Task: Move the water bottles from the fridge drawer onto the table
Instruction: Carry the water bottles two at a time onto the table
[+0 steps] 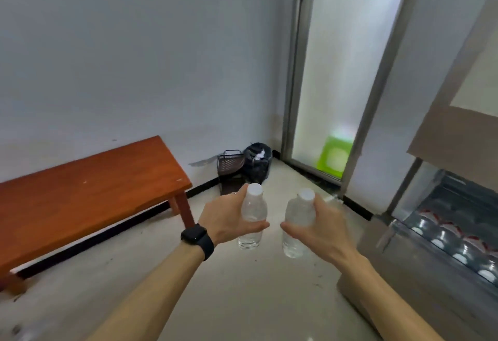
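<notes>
My left hand (229,218) grips a clear water bottle (252,206) with a white cap, held upright over the floor. My right hand (315,229) holds a second clear water bottle (297,212) the same way, just right of the first. Both bottles hang in mid-air between the low red-brown wooden table (86,187) at the left and the open fridge drawer (444,235) at the right. Several more capped bottles (458,256) lie in rows inside that drawer. A black watch sits on my left wrist.
A dark basket (230,163) and a black bag (257,161) stand in the corner by the wall. A frosted glass door (342,71) with a metal frame rises behind them. The fridge's open door (458,114) hangs at the upper right. Pale floor tiles lie below my arms.
</notes>
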Demonstrator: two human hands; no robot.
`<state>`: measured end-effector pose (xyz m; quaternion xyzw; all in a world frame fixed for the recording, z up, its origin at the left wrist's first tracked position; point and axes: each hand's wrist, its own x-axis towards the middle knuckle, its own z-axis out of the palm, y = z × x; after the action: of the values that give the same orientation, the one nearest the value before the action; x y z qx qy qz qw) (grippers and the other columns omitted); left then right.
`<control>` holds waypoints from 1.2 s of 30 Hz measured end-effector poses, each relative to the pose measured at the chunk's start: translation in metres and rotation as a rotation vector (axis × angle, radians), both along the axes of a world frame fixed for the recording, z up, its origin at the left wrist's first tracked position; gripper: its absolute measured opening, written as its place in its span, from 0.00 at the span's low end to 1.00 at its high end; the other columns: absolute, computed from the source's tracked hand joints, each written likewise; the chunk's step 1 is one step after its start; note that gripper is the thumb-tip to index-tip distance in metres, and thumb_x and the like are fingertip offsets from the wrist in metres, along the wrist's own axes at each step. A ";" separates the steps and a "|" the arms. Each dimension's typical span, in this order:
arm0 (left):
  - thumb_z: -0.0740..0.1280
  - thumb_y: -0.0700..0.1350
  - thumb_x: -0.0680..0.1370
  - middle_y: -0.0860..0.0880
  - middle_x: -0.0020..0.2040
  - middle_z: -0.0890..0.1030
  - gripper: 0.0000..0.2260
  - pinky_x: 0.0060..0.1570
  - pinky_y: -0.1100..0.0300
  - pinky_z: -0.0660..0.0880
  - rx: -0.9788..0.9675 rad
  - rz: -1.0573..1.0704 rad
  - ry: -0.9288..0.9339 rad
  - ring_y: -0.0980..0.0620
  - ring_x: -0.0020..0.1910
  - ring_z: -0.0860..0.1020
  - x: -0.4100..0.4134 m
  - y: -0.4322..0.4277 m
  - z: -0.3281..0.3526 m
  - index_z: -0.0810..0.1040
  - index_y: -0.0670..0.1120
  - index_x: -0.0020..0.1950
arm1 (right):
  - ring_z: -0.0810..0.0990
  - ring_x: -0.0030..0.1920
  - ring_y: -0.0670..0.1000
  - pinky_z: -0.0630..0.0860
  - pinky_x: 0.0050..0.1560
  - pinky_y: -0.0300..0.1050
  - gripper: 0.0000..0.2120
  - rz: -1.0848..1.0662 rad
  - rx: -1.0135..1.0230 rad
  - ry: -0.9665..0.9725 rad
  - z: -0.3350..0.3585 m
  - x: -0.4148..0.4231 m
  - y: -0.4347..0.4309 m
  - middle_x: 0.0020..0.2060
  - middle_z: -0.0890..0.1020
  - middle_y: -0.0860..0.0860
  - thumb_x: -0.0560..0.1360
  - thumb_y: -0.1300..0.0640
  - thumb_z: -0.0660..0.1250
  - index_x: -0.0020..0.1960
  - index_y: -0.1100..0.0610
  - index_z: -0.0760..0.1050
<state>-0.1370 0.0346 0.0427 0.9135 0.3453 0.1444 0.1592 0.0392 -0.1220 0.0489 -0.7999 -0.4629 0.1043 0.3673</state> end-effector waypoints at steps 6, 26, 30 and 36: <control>0.68 0.75 0.67 0.56 0.52 0.82 0.36 0.47 0.52 0.79 0.053 0.271 0.009 0.52 0.48 0.80 -0.185 0.040 0.010 0.61 0.61 0.68 | 0.78 0.46 0.48 0.74 0.45 0.42 0.26 0.288 0.025 -0.003 0.011 -0.151 0.092 0.46 0.79 0.42 0.64 0.41 0.79 0.55 0.45 0.72; 0.75 0.65 0.67 0.62 0.49 0.75 0.31 0.47 0.62 0.75 -0.181 0.941 -0.248 0.59 0.47 0.77 -0.658 0.132 -0.012 0.62 0.63 0.62 | 0.78 0.43 0.42 0.79 0.42 0.40 0.25 0.793 -0.075 0.048 -0.027 -0.585 0.310 0.44 0.78 0.40 0.64 0.39 0.78 0.53 0.42 0.69; 0.76 0.65 0.67 0.60 0.54 0.76 0.33 0.52 0.57 0.77 -0.182 0.983 -0.260 0.55 0.53 0.77 -0.698 0.177 -0.020 0.65 0.60 0.66 | 0.76 0.43 0.40 0.73 0.39 0.38 0.24 0.820 -0.109 0.035 -0.044 -0.624 0.366 0.43 0.77 0.38 0.64 0.38 0.77 0.53 0.42 0.69; 0.78 0.60 0.68 0.58 0.56 0.78 0.33 0.55 0.58 0.76 -0.199 1.052 -0.339 0.55 0.56 0.77 -0.736 0.273 -0.037 0.68 0.56 0.67 | 0.78 0.43 0.42 0.77 0.42 0.43 0.25 0.839 -0.148 0.054 -0.071 -0.673 0.475 0.44 0.79 0.40 0.62 0.37 0.76 0.53 0.43 0.70</control>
<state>-0.8734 0.3074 0.0061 0.5626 0.7362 0.3157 0.2045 -0.6336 0.3532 -0.0216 -0.5634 -0.7297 0.2987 0.2468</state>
